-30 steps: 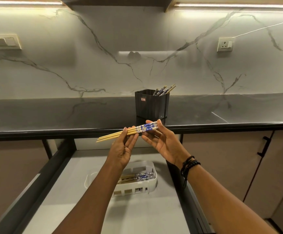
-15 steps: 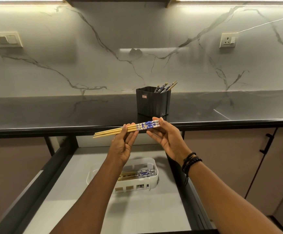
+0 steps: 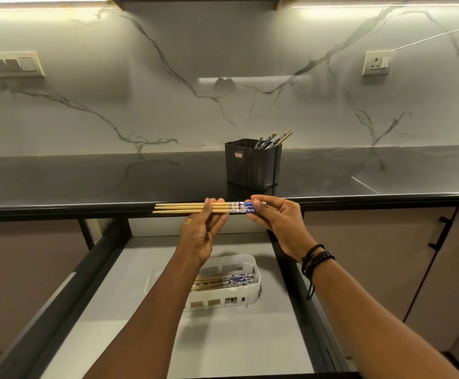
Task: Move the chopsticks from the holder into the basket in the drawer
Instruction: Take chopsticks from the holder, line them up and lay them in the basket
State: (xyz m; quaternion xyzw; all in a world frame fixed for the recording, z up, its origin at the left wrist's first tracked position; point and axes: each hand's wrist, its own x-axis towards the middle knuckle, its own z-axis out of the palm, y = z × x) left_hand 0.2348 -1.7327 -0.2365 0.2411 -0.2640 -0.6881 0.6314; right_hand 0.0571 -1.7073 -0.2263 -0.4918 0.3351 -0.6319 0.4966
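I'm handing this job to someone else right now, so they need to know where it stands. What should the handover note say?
Left hand pinches the plain wooden part of the held chopsticks; right hand pinches their blue ends, level above the open drawer.
Done: some chopsticks lie in the basket.
Left: lay this bundle in the basket, then empty the holder on the counter, where more chopsticks stand.
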